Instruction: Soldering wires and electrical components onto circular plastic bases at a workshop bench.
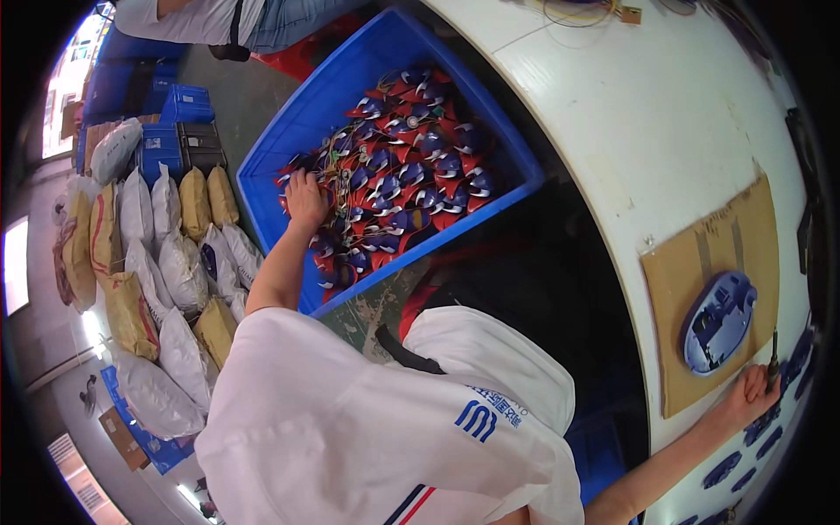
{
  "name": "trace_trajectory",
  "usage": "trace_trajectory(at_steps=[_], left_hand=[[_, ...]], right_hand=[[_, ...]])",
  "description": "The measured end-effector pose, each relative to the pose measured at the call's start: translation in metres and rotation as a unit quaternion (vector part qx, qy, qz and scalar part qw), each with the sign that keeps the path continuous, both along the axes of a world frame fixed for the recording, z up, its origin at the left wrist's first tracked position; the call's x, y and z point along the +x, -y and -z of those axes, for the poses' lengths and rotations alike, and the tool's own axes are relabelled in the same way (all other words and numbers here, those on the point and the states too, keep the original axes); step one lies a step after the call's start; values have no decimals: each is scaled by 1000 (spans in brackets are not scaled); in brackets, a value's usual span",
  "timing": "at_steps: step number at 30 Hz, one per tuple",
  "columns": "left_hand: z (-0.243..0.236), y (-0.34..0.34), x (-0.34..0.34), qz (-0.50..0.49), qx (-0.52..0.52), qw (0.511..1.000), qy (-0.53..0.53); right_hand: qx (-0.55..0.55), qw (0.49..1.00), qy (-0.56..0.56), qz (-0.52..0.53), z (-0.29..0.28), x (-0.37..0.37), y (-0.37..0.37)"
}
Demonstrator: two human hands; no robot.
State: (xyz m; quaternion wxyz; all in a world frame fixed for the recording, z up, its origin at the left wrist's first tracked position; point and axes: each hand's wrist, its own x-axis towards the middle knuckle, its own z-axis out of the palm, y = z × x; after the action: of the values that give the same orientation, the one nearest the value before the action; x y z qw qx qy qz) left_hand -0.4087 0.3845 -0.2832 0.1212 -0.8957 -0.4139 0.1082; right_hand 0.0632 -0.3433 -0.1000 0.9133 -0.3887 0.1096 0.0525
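My left hand (306, 203) reaches into a big blue plastic bin (289, 114), at the left side of the pile. Its fingers are stretched out over the parts, and their tips touch or nearly touch them. The pile consists of many red and dark-blue plastic parts (385, 185) with white pieces and thin wires. Far to the right, my right hand (752, 395) is closed around a slim dark tool with a thin shaft (773, 366), which points away from me. Beside that hand, an oval blue plastic housing (719, 322) with cut-outs lies on a cardboard sheet (678, 280).
The white worktable (612, 105) curves along my right, with dark-blue parts (722, 470) near its right edge and wires (591, 12) at its far end. Stacked white and tan sacks (179, 271) and blue crates (186, 103) stand at left. Another person (289, 22) is beyond the bin.
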Motion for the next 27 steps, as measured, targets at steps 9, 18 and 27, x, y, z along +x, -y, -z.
trace_trajectory(at_steps=[9, 18, 27], left_hand=[[19, -79, 30, -135, -65, 976, -159], [-14, -63, -5, -234, -150, 959, -47], [-271, 10, 100, -126, -464, 732, 484]], right_hand=[[-65, 997, 32, 32, -6, -4, -7], [-49, 998, 26, 11, -7, -8, -36], [-19, 999, -1, 40, -26, -28, -53]])
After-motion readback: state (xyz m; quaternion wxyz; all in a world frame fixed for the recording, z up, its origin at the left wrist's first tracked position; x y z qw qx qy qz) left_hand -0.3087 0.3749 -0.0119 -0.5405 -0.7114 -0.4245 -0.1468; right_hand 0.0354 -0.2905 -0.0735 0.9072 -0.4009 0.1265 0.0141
